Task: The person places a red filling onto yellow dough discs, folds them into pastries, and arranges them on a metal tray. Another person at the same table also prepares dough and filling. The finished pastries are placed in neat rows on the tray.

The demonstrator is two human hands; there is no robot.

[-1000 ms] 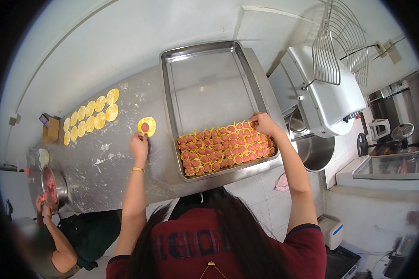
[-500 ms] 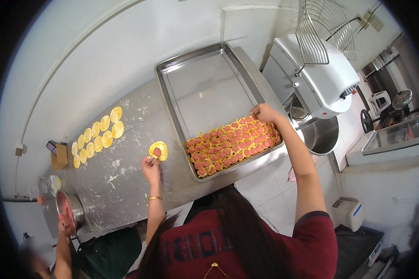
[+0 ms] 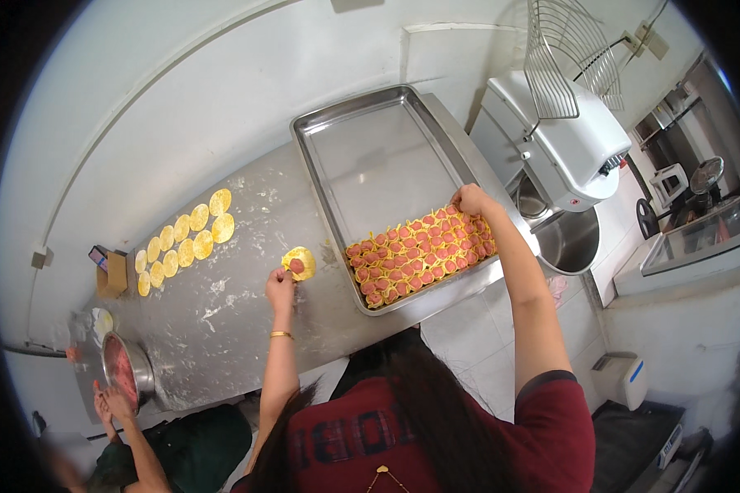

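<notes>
My left hand is closed in a pinch at the near-left edge of a round yellow dough wrapper lying on the steel table. A lump of pink meat filling sits on this wrapper. Over the tray's right side, my right hand has its fingers bent down and closed at the far end of the filled dumplings. What its fingertips hold is hidden. The dumplings have yellow skins and open pink tops, packed in tight rows along the near part of the large metal tray.
Two rows of bare yellow wrappers lie on the floured table at left. Beyond are a cardboard box and a steel bowl of pink meat, with a co-worker's hands beside it. A white mixer stands right of the tray.
My left hand has shifted to the wrapper's near-left edge, and the tool it held no longer shows. My right hand stays at the dumplings' far end. The co-worker's hands have drawn out of the bowl.
</notes>
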